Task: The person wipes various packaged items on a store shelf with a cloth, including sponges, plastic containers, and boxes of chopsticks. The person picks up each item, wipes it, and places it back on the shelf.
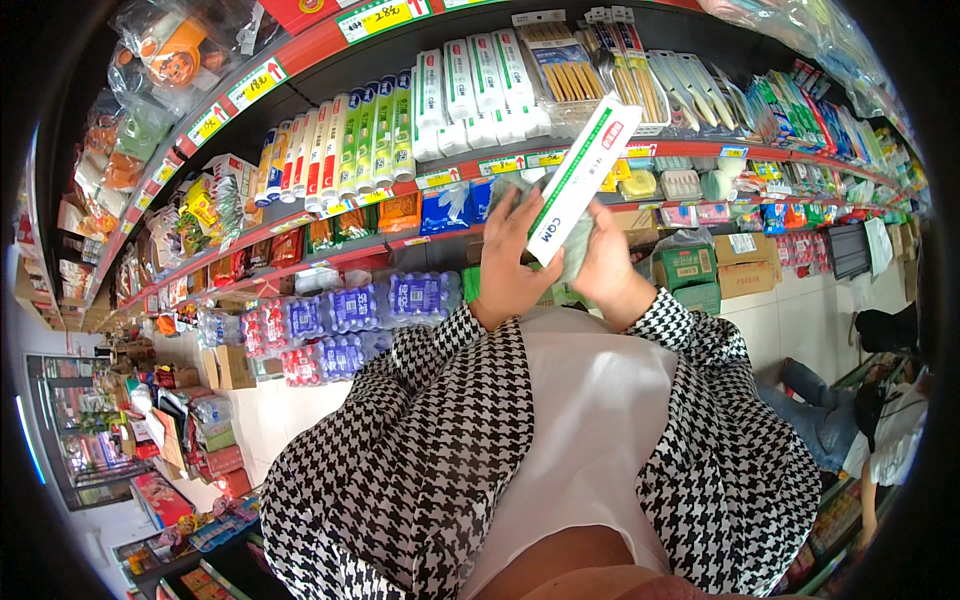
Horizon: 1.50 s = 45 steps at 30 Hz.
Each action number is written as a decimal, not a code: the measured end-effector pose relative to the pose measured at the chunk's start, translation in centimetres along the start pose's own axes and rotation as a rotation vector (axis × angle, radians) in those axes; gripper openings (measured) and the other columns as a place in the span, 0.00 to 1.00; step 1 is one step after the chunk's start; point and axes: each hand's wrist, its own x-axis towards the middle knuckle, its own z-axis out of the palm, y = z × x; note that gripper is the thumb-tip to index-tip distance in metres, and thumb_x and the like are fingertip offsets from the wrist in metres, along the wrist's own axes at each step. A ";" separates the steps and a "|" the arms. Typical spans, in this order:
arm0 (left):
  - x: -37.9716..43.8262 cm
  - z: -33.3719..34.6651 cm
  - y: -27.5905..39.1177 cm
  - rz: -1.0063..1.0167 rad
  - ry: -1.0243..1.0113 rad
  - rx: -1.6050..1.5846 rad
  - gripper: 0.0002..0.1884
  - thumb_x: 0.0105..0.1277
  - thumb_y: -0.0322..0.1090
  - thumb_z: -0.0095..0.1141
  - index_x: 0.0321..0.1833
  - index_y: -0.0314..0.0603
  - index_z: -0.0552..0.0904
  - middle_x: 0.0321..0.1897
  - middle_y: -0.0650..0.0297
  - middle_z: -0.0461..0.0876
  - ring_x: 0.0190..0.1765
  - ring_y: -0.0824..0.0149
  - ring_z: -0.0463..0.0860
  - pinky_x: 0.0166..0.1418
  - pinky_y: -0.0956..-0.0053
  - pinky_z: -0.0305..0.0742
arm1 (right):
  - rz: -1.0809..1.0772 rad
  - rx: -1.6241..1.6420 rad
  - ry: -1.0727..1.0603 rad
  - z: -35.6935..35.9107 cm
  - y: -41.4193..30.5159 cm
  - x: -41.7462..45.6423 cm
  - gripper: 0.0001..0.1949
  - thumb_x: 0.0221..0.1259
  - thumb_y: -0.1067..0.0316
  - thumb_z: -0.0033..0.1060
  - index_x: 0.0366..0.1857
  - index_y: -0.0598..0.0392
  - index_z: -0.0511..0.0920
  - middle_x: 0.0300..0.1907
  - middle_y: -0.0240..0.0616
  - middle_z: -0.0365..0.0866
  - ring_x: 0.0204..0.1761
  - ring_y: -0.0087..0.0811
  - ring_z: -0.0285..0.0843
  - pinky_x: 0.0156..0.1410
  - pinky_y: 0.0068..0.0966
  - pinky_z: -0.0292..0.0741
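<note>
My left hand grips a long white packet with a green stripe and printed writing, its thumb across the lower end. The packet tilts up to the right in front of the shelf. Behind it, a grey-green item, perhaps a cloth or a wrapped pack, shows between my hands. My right hand has its fingers around that item's right side, partly hidden by the packet. Similar white packets stand in a row on the shelf above. Beside them are packs of wooden-handled utensils.
Printed rolls stand left on the shelf, and knives hang right. A red shelf edge carries price tags. Shrink-wrapped bottles and cardboard boxes sit lower down. Another person in jeans is at the right.
</note>
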 end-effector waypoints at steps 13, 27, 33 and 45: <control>-1.6 0.3 -0.3 -0.008 -0.051 -0.148 0.46 0.56 0.29 0.66 0.76 0.30 0.54 0.66 0.43 0.71 0.67 0.50 0.74 0.67 0.64 0.70 | -1.192 -1.317 0.171 5.8 -8.3 -0.9 0.21 0.70 0.59 0.46 0.63 0.55 0.71 0.66 0.46 0.71 0.69 0.46 0.67 0.75 0.40 0.61; -2.2 -0.2 -1.1 -0.204 -0.048 -0.256 0.53 0.60 0.24 0.63 0.78 0.33 0.36 0.65 0.44 0.71 0.61 0.54 0.79 0.62 0.65 0.76 | -0.885 -2.371 -0.470 4.1 -1.8 -0.7 0.22 0.49 0.66 0.65 0.53 0.45 0.79 0.62 0.35 0.76 0.70 0.41 0.67 0.79 0.56 0.49; -2.3 -0.6 -2.3 0.135 -0.196 0.023 0.51 0.53 0.24 0.68 0.76 0.27 0.48 0.67 0.47 0.71 0.61 0.45 0.78 0.64 0.57 0.73 | -0.945 -2.411 0.073 3.6 -8.8 1.5 0.17 0.55 0.65 0.60 0.51 0.48 0.79 0.52 0.44 0.81 0.56 0.45 0.78 0.75 0.51 0.59; -0.7 -0.9 -2.0 0.314 -0.225 0.153 0.31 0.46 0.28 0.65 0.59 0.42 0.77 0.59 0.57 0.76 0.62 0.51 0.74 0.66 0.60 0.72 | -0.487 -1.948 -0.105 6.3 -3.2 0.8 0.16 0.65 0.63 0.57 0.56 0.50 0.76 0.44 0.46 0.84 0.47 0.48 0.82 0.50 0.37 0.77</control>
